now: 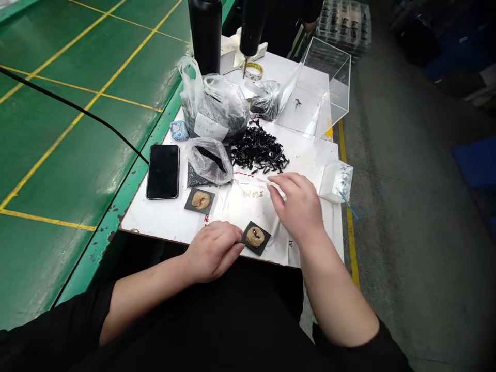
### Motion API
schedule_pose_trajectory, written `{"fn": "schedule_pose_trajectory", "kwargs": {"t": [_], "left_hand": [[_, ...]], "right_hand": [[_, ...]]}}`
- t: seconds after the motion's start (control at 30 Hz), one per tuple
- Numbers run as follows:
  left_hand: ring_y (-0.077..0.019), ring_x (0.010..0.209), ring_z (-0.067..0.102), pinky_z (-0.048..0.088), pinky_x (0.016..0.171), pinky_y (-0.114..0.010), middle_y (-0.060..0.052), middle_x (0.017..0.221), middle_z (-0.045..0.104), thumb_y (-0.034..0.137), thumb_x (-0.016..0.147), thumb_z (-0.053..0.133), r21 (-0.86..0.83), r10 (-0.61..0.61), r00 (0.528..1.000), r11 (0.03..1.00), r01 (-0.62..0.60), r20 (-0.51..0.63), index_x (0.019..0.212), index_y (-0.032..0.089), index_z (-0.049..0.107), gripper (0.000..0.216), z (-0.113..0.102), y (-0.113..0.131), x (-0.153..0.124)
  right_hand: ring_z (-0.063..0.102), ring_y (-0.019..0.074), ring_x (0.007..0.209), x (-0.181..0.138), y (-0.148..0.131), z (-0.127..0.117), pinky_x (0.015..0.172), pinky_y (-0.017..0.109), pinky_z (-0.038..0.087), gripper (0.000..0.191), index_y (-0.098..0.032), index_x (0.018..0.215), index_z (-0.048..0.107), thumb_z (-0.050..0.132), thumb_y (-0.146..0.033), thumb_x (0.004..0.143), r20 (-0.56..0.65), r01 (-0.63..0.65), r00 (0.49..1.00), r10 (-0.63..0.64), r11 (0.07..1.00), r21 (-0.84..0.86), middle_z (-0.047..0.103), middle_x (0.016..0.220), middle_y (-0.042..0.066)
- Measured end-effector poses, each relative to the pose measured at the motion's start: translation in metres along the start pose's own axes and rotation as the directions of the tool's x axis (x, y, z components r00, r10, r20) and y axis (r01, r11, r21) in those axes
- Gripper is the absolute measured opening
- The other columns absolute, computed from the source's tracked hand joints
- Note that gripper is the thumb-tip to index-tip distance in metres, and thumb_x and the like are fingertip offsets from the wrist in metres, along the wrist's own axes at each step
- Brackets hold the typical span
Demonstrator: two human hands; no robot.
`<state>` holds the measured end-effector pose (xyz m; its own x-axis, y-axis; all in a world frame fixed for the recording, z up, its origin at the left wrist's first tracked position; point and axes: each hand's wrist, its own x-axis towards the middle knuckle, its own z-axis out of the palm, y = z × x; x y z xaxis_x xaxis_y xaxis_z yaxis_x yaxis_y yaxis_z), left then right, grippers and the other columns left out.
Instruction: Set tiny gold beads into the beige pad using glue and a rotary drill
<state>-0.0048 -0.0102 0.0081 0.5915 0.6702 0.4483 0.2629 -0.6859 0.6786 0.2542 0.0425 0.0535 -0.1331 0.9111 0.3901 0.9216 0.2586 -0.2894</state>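
My left hand [215, 249] rests at the table's near edge. Its thumb and fingertips close on the left corner of a small dark square plate [264, 247], which bears a tan putty-like lump [255, 237] with a dark reddish mark on top. Over the white sheet, my right hand [297, 204] pinches what looks like a thin stick [244, 174] with a red end pointing left; its grip is partly unclear. Below that stick lie several tiny brass-coloured pieces [254, 194]. A heap of small black parts [259, 149] lies just beyond my right fingertips.
A second dark plate with a tan lump [200, 200] lies left, near a phone [163, 171] and an open plastic bag [209, 163]. Larger bags [217, 106], a hanging screwdriver [250, 36], tape [253, 71] and a clear box [329, 82] stand farther back. A small container [335, 181] is right.
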Motion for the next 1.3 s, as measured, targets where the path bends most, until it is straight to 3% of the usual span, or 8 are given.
{"fn": "schedule_pose_trajectory", "kwargs": {"t": [0.2, 0.5, 0.67, 0.83, 0.93, 1.03, 1.17, 1.3], "left_hand": [[-0.0190, 0.079, 0.066, 0.055, 0.076, -0.035, -0.005, 0.086, 0.072, 0.030, 0.117, 0.050, 0.022, 0.011, 1.000, 1.000, -0.011, 0.015, 0.098, 0.020, 0.062, 0.024, 0.001, -0.006, -0.004], [-0.0192, 0.080, 0.068, 0.056, 0.078, -0.036, -0.006, 0.089, 0.075, 0.036, 0.119, 0.048, 0.064, 0.022, 1.000, 0.998, -0.022, 0.000, 0.095, 0.020, 0.064, 0.032, 0.004, -0.007, -0.006], [-0.0189, 0.080, 0.068, 0.054, 0.078, -0.035, -0.005, 0.088, 0.074, 0.038, 0.120, 0.047, 0.060, 0.026, 1.000, 0.998, -0.026, -0.011, 0.095, 0.020, 0.063, 0.035, 0.003, -0.006, -0.003], [-0.0197, 0.084, 0.071, 0.055, 0.079, -0.034, -0.006, 0.092, 0.076, 0.036, 0.119, 0.049, 0.059, 0.001, 1.000, 0.998, 0.000, -0.007, 0.099, 0.020, 0.065, 0.030, 0.004, -0.005, -0.003], [-0.0199, 0.085, 0.073, 0.057, 0.081, -0.034, -0.007, 0.094, 0.077, 0.035, 0.118, 0.052, 0.049, -0.014, 1.000, 0.999, 0.015, -0.005, 0.100, 0.021, 0.065, 0.027, 0.005, -0.006, -0.003], [-0.0201, 0.085, 0.073, 0.057, 0.081, -0.034, -0.006, 0.093, 0.076, 0.035, 0.118, 0.052, 0.044, -0.020, 1.000, 0.999, 0.020, 0.005, 0.100, 0.021, 0.065, 0.026, 0.006, -0.006, -0.003], [-0.0197, 0.085, 0.073, 0.058, 0.082, -0.033, -0.006, 0.092, 0.077, 0.034, 0.118, 0.053, 0.052, -0.017, 1.000, 0.999, 0.016, 0.009, 0.099, 0.020, 0.066, 0.027, 0.006, -0.006, -0.001], [-0.0185, 0.086, 0.073, 0.058, 0.081, -0.033, -0.006, 0.100, 0.081, 0.032, 0.115, 0.063, 0.095, 0.039, 0.999, 0.995, -0.037, -0.018, 0.104, 0.019, 0.071, 0.019, 0.006, -0.006, 0.000]], "right_hand": [[0.067, 0.0315, 0.113, 0.067, -0.008, 0.035, 0.095, 0.045, 0.049, 0.033, -0.021, 0.126, 0.082, 0.056, -0.016, 0.107, 0.417, 0.121, 0.909, 0.005, 0.954, -0.274, 0.076, 0.127, 0.016], [0.069, 0.0322, 0.112, 0.079, 0.005, 0.031, 0.093, 0.044, 0.053, 0.023, -0.017, 0.109, 0.082, 0.060, -0.015, 0.101, 0.390, 0.206, 0.914, -0.109, 0.954, -0.217, 0.078, 0.121, 0.018], [0.075, 0.0193, 0.093, 0.040, 0.003, 0.003, 0.090, 0.036, 0.063, 0.019, -0.027, 0.117, 0.082, 0.075, -0.024, 0.099, 0.025, -0.007, 1.000, -0.001, 0.948, 0.318, 0.081, 0.109, 0.004], [0.082, 0.0181, 0.084, -0.020, -0.014, -0.015, 0.083, 0.034, 0.070, 0.021, -0.025, 0.112, 0.087, 0.091, -0.032, 0.093, 0.076, -0.291, 0.933, 0.351, 0.614, 0.734, 0.084, 0.096, 0.003], [0.083, 0.0197, 0.077, -0.049, -0.018, -0.017, 0.079, 0.035, 0.072, 0.023, -0.022, 0.108, 0.087, 0.096, -0.033, 0.089, 0.105, -0.389, 0.868, 0.486, 0.533, 0.751, 0.084, 0.086, 0.003], [0.082, 0.0195, 0.073, -0.073, -0.017, -0.018, 0.072, 0.034, 0.071, 0.025, -0.021, 0.109, 0.088, 0.095, -0.036, 0.090, 0.115, -0.437, 0.848, 0.518, 0.559, 0.704, 0.084, 0.083, 0.004], [0.076, 0.0167, 0.068, -0.100, -0.017, -0.023, 0.064, 0.029, 0.065, 0.019, -0.022, 0.103, 0.087, 0.090, -0.039, 0.096, 0.108, -0.433, 0.876, 0.470, 0.668, 0.605, 0.080, 0.080, 0.001], [0.079, 0.0170, 0.076, -0.114, -0.018, -0.027, 0.075, 0.031, 0.067, 0.012, -0.026, 0.110, 0.085, 0.081, -0.034, 0.103, 0.189, -0.368, 0.930, 0.316, 0.813, 0.451, 0.083, 0.093, 0.002]]}}
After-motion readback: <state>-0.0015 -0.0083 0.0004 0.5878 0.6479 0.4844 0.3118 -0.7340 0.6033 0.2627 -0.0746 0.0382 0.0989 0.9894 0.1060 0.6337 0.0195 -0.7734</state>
